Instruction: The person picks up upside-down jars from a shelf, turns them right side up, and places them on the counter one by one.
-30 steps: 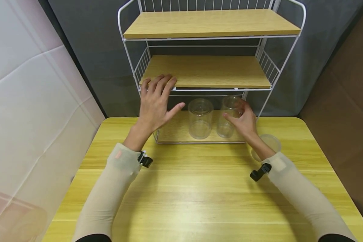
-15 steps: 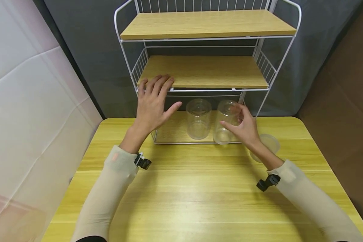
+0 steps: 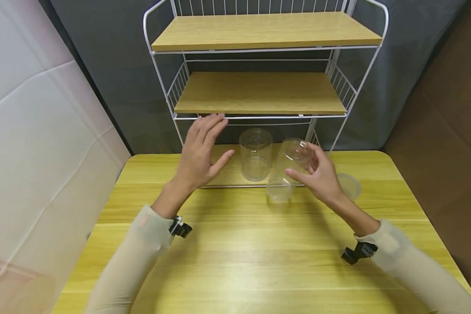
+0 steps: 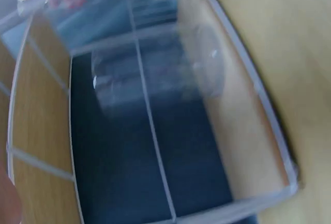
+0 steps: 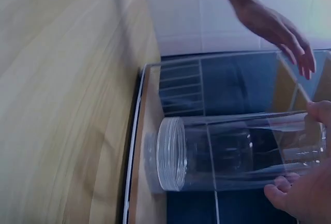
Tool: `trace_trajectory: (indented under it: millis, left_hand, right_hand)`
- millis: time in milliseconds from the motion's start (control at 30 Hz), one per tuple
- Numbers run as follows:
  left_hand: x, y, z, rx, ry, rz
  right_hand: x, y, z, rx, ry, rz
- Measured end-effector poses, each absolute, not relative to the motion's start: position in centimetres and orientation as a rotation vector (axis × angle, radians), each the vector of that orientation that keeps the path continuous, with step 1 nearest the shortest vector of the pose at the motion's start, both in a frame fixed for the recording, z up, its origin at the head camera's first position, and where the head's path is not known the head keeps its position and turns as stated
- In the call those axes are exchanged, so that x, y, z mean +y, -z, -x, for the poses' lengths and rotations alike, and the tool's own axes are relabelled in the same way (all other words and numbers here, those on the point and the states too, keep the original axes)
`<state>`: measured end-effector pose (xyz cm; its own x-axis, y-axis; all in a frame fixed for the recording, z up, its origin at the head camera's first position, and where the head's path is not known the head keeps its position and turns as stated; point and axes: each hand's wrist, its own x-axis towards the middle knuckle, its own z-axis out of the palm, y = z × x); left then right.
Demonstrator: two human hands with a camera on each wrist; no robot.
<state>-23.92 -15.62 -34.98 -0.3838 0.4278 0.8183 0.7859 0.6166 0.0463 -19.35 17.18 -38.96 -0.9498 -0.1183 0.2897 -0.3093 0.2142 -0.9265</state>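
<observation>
at the front of the bottom shelf (image 3: 231,172), toward its right end, a clear tilted jar (image 3: 282,174) leans with its lower end to the left, in front of the shelf's front edge. the right hand (image 3: 323,176) grips it near its upper end, fingers and thumb curved round opposite sides. the right wrist view shows the jar's ridged rim at the end away from that hand, so the rim end is the lower one; whether it touches anything, i can't tell.

just left of it, a clear standing jar (image 3: 256,155) is upright on the bottom shelf. farther left, the left hand (image 3: 199,157) has its fingers extended and its thumb spread away, with nothing in its hold. its fingertips are at the front rail of the middle shelf (image 3: 259,91); touching or just short of it, i can't tell.

a clear round disc (image 3: 349,186) lies on the bench (image 3: 235,253), partly behind the right wrist. the white wire rack (image 3: 363,80) carries three wooden boards, with the top shelf (image 3: 267,30) above. the left wrist view is blurred.
</observation>
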Motion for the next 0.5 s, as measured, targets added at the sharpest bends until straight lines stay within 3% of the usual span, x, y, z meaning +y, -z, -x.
trace_trajectory:
  millis: [500]
  left_hand:
    - [-12.3, 40.5, 18.9, -2.239, 1.016, 1.108]
  right_hand:
    - [16.2, 36.9, 17.4, -1.781, -2.409, -0.489]
